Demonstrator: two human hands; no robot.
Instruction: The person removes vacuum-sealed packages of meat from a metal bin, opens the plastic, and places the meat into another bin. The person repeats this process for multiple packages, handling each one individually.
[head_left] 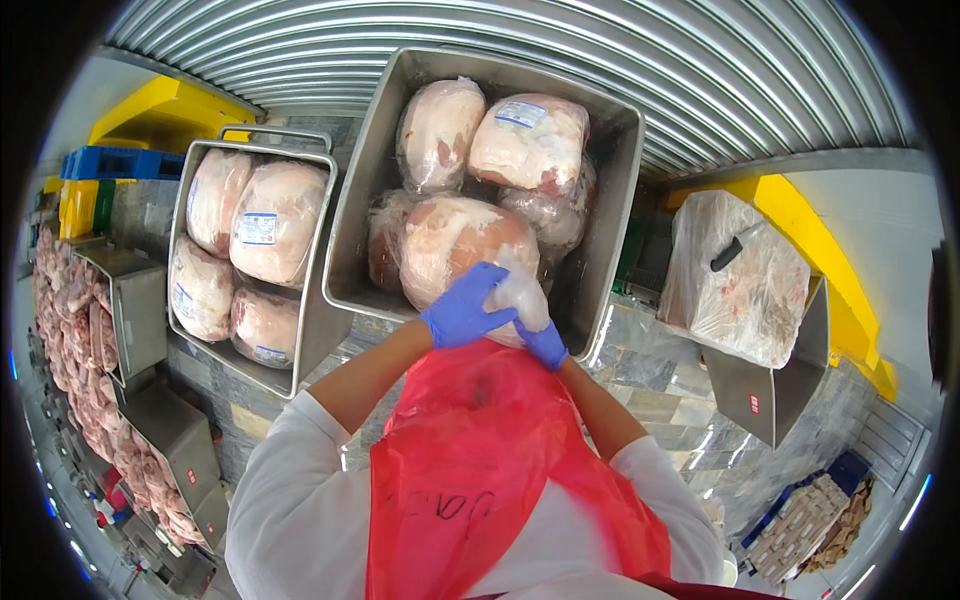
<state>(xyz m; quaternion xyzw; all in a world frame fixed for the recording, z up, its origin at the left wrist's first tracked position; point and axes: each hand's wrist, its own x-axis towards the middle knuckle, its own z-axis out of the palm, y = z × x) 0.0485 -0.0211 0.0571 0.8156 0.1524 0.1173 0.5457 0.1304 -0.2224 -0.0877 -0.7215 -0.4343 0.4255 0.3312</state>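
Note:
A metal bin (622,225) in front of me holds several large pieces of meat wrapped in clear plastic. Nearest to me is a wrapped meat piece (450,240). A bunched, whitish length of clear plastic wrap (520,287) rises at its near right side. My left hand (470,308), in a blue glove, is closed on the plastic from the left. My right hand (543,343), gloved alike, grips the lower end of the same plastic; its fingers are partly hidden. Behind it lies another meat piece (530,143) with a white-and-blue label.
A second metal bin (312,330) with labelled wrapped meat stands at left. At right, a dark-handled knife (735,250) lies on a plastic-covered block (740,300). More metal containers (170,440) with piled meat line the far left. A corrugated metal shutter (500,45) runs behind.

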